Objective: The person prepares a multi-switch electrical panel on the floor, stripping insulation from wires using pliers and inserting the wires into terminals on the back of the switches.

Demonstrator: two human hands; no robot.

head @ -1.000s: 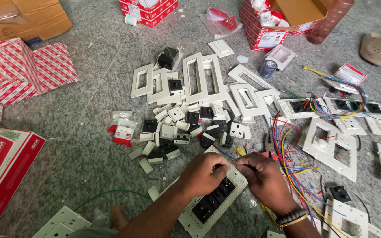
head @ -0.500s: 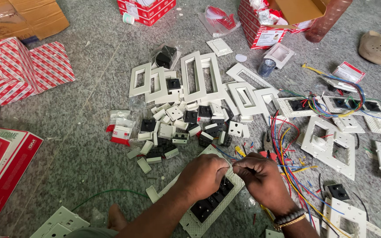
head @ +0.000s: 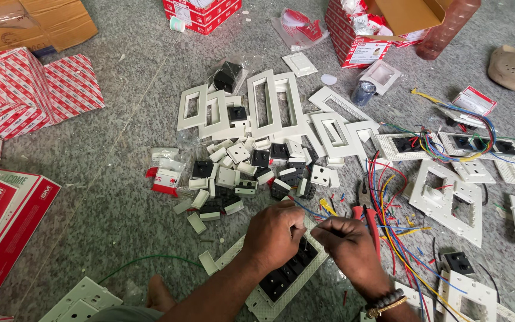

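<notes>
The left hand presses down on a white plastic switch plate with black modules lying on the floor. The right hand has its fingers pinched on a thin blue wire. The plate looks light, stiff and brittle, best held by its edges; the wire is limp.

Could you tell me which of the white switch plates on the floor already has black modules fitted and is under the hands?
The plate beneath both hands, at bottom centre: its row of black modules is filled, whereas the front frames farther up lie empty.
</notes>
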